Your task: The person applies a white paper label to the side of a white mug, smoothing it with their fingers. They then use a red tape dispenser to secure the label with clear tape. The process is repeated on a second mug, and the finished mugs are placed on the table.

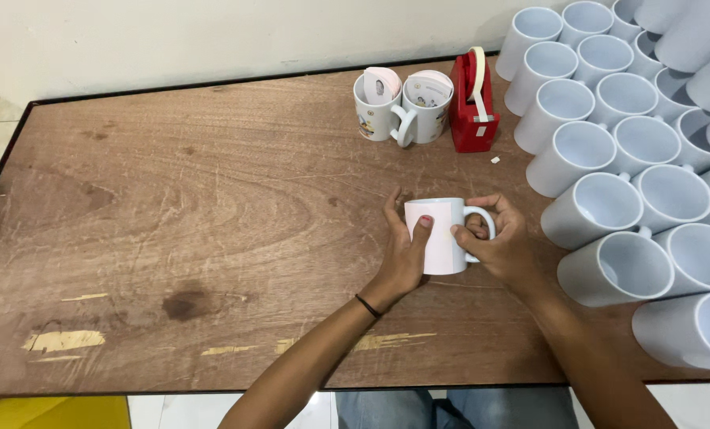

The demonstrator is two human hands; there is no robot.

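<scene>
A white mug (442, 216) lies on its side on the wooden table (172, 206), wrapped with a pale sheet of paper. My left hand (403, 250) clasps its left side, thumb pressing on the paper. My right hand (498, 238) grips the handle side, fingers around the handle and thumb on the paper's edge. Both hands hold the same mug near the table's middle.
Two printed mugs (403, 107) with rolled paper inside stand at the back beside a red tape dispenser (472, 103). Several plain white mugs (633, 151) are packed in rows along the right. A small white scrap (495, 160) lies near the dispenser. The table's front edge is close to my body.
</scene>
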